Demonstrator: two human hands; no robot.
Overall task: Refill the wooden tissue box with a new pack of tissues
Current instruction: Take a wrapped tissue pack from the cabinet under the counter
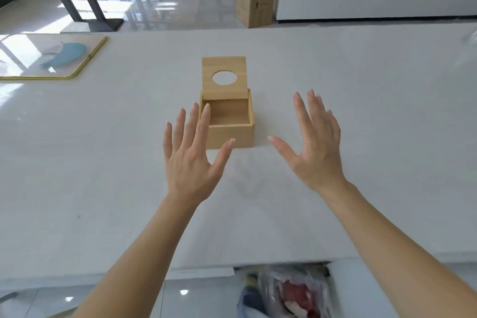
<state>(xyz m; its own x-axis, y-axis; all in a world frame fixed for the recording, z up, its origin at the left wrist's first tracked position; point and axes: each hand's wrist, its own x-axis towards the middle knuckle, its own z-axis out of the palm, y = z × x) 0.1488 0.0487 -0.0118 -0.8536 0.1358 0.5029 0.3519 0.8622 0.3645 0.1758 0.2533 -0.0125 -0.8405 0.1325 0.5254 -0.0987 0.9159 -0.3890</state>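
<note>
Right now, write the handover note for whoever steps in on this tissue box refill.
Left hand: open, fingers spread, holding nothing, raised in front of the box's left side.
Right hand: open, holding nothing, raised to the right of the box, apart from it.
Wooden tissue box: centre of the white table, its lid with the round hole tipped up at the back. The inside looks empty.
Done: box opened.
Left: no new tissue pack is visible on the table; find it, put it in, close the lid.
</note>
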